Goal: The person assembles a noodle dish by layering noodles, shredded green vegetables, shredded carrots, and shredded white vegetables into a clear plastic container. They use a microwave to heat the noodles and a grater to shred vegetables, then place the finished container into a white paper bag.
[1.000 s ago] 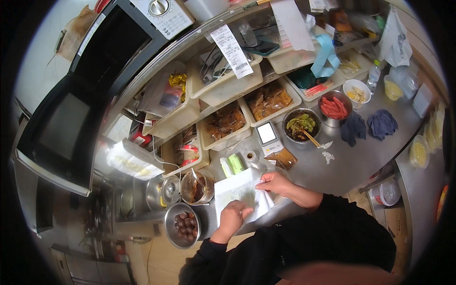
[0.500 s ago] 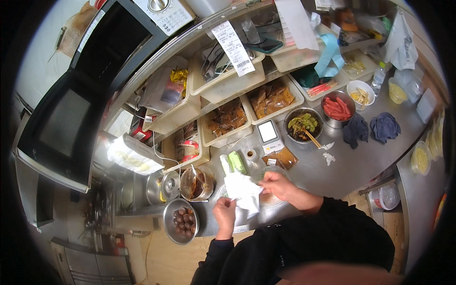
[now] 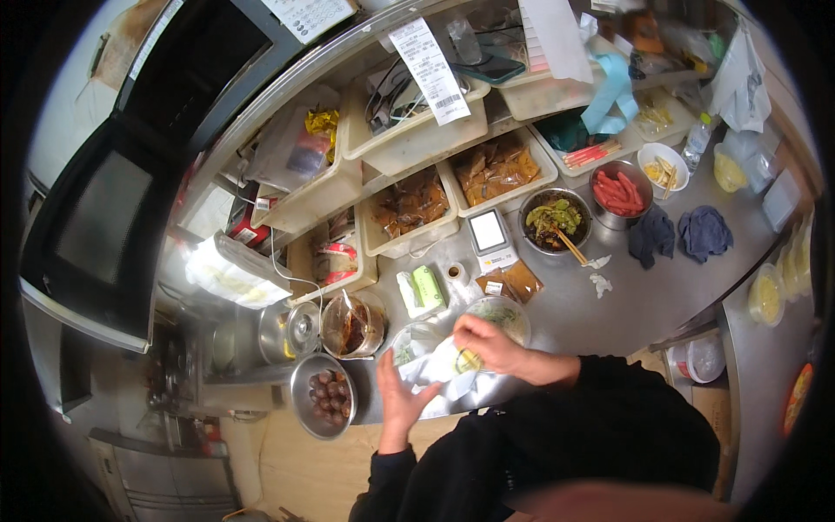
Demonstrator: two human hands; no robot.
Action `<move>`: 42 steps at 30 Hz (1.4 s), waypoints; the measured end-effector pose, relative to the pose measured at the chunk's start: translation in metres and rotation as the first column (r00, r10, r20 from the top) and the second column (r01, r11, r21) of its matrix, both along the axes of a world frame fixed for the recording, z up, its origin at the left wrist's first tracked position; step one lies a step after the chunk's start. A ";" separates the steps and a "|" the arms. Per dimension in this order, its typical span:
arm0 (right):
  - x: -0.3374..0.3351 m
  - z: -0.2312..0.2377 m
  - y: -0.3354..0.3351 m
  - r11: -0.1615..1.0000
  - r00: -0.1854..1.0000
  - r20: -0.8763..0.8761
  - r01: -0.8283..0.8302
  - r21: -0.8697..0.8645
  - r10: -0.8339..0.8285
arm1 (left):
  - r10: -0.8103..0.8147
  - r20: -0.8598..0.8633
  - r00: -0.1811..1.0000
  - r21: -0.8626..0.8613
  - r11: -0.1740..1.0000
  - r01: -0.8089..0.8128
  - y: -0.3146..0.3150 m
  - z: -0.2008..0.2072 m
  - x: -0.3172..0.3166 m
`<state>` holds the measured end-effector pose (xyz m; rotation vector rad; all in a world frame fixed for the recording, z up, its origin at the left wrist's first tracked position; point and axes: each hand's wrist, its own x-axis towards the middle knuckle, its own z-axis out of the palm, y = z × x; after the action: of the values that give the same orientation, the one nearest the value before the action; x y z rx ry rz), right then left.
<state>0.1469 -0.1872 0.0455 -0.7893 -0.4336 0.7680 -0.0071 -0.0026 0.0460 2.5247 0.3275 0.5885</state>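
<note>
My right hand point(image 3: 497, 350) is closed on a thin white sheet point(image 3: 442, 364), soft like a tissue or a thin bag. A yellow patch point(image 3: 468, 359) shows just below the fingers; what it is I cannot make out. My left hand point(image 3: 402, 402) is open, thumb and fingers apart, beside the sheet's left end. Whether it touches the sheet I cannot tell. Behind the right hand stands a clear round bowl point(image 3: 524, 324) with pale green bits in it. Another clear bowl point(image 3: 398, 335) is partly hidden by the sheet. A green and white tissue pack point(image 3: 422, 291) lies behind them.
Left of my hands are a steel bowl of brown balls point(image 3: 296, 383) and a clear tub of dark sauce point(image 3: 383, 324). A brown sachet point(image 3: 513, 284), scale point(image 3: 491, 244), bowl of greens with chopsticks point(image 3: 527, 237) and pot of red sausages point(image 3: 600, 207) stand behind. An open microwave door point(image 3: 104, 235) juts out left.
My left hand has gone from pinching the white sheet to spread fingers. My right hand has moved slightly left and down with the sheet, baring the tissue pack and the bowl of green bits.
</note>
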 end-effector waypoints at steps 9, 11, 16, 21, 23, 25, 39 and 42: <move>0.015 -0.003 -0.007 0.906 0.660 0.746 0.254 -0.339 0.095 | 0.313 0.155 0.937 0.462 0.815 -0.349 0.021 0.042 -0.006; 0.016 -0.007 -0.009 0.773 0.522 0.836 0.456 -0.441 0.169 | 0.330 0.233 0.915 0.491 0.772 -0.403 0.025 0.043 -0.011; 0.040 -0.015 -0.008 0.492 0.307 0.951 0.825 -0.277 0.022 | 0.407 0.176 0.896 -0.425 0.853 -0.304 0.024 0.046 -0.004; 0.059 -0.029 0.005 0.847 0.942 0.130 0.334 -0.414 -0.308 | 0.337 0.137 0.932 -0.990 0.017 0.139 0.003 0.055 -0.009; 0.061 -0.030 0.005 0.987 0.853 -0.507 0.054 -0.154 -0.125 | 0.247 0.095 0.964 -0.993 0.091 0.075 0.006 0.056 -0.010; 0.063 -0.029 0.000 1.000 0.814 -0.580 0.027 -0.015 -0.031 | 0.050 0.132 0.990 -0.898 0.428 0.098 0.016 0.052 -0.012; 0.040 -0.051 0.015 0.685 0.379 0.745 0.306 -0.661 0.549 | 0.656 -0.015 0.755 -0.990 0.096 -0.104 0.089 0.029 -0.061; 0.011 -0.058 0.026 0.671 0.123 0.781 0.442 -0.596 0.612 | 0.681 -0.005 0.732 -0.993 0.083 -0.084 0.085 0.030 -0.060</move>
<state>0.1582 -0.1608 -0.0121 -2.1939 -1.5403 0.3374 -0.0669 0.0820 0.0765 0.8840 0.9085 0.8225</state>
